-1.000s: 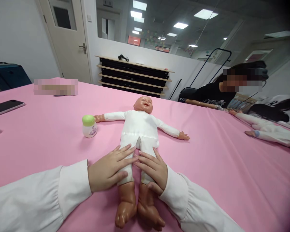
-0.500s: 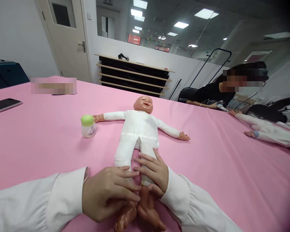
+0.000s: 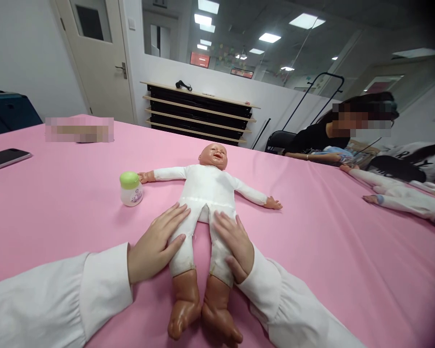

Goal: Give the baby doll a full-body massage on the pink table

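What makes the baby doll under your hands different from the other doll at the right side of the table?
The baby doll shows its whole body, but the other doll runs off the right edge, head unseen. The left hand and right hand rest on the baby doll's legs; the other doll shows none on it. Both wear white and lie on the pink tablecloth.

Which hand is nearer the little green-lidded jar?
Left. The left hand rests against a leg of the baby doll, below the green-lidded jar; the right hand lies on the doll's other leg, farther off.
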Demonstrator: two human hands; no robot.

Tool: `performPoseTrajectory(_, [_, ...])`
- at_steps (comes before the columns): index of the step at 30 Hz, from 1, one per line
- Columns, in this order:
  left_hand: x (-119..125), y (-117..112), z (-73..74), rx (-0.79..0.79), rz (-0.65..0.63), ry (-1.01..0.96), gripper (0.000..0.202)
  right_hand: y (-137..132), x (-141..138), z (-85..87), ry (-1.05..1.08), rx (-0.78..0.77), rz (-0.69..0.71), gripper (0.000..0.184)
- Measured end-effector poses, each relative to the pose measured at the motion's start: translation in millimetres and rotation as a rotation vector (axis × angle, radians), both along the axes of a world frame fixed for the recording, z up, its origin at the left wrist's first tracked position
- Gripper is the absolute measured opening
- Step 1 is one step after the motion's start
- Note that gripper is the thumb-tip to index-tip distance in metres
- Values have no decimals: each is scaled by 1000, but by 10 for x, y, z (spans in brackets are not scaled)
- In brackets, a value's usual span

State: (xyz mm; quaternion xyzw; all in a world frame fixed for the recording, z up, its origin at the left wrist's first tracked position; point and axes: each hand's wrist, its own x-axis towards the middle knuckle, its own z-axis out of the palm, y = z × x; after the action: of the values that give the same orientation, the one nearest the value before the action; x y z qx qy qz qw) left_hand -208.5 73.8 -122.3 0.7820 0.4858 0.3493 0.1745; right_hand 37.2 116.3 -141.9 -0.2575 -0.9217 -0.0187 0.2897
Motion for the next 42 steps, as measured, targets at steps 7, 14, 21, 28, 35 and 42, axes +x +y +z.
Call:
performPoseTrajectory(7, [7, -47, -14, 11, -226, 165, 44, -15, -22, 67, -103, -108, -53, 61])
performPoseTrajectory(14, [8, -144, 25, 101, -487, -14, 31, -302, -68, 242, -157, -83, 262, 50])
performPoseTrajectory(21, [-100, 63, 12, -144, -128, -614, 31, 221, 80, -55, 881, -455, -171, 34])
performPoseTrajectory(28, [-103, 491, -44, -589, 154, -1184, 37, 941, 263, -440, 1255, -1078, -255, 30])
performPoseTrajectory(35, [101, 1138, 64, -864, 67, -1425, 17, 1171, 51, -50, 1614, -1361, -385, 26])
performPoseTrajectory(42, [230, 1752, 63, -794, 192, -1719, 13, 1650, 24, 167, 1956, -1335, -280, 31])
